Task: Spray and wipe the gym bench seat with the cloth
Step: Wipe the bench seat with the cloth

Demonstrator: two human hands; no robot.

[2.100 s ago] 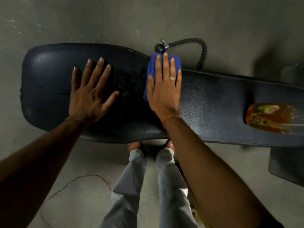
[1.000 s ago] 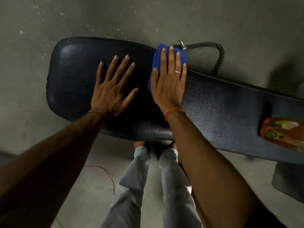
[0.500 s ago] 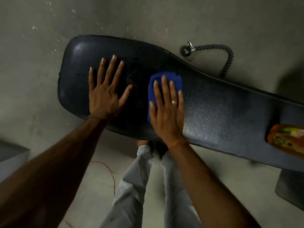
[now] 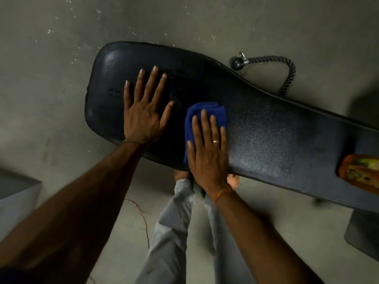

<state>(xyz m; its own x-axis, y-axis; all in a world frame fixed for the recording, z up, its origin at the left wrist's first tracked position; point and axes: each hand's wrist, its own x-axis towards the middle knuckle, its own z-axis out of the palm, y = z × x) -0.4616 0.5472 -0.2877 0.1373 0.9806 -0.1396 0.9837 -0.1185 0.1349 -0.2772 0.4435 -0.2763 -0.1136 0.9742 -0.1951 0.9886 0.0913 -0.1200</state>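
On a bare concrete floor, the black gym bench seat [image 4: 276,140] is shown from above, its long axis running from the wide end at 10 o'clock to the narrow end at 4 o'clock. On the wide end the left hand [image 4: 143,119] is laid flat, fingers straight and spread toward 12 o'clock. Nothing is held in it, and the pad appears only to be braced.

Just beside it, at 3 o'clock, the folded blue cloth [image 4: 206,105] is pinned to the pad near the seat's near edge. It is pressed down by the right hand [image 4: 207,154], whose fingers are straight rather than curled, with blue showing past the fingertips.

Most of the seat lies toward 4 o'clock of the cloth, so the next stroke is judged to belong to the right hand, along the long axis. The textured vinyl looks darkest around the hands and greyer, with a sheen, further right. An orange bottle [image 4: 361,173], taken to be the spray, is seen lying on the pad at the frame's right edge.
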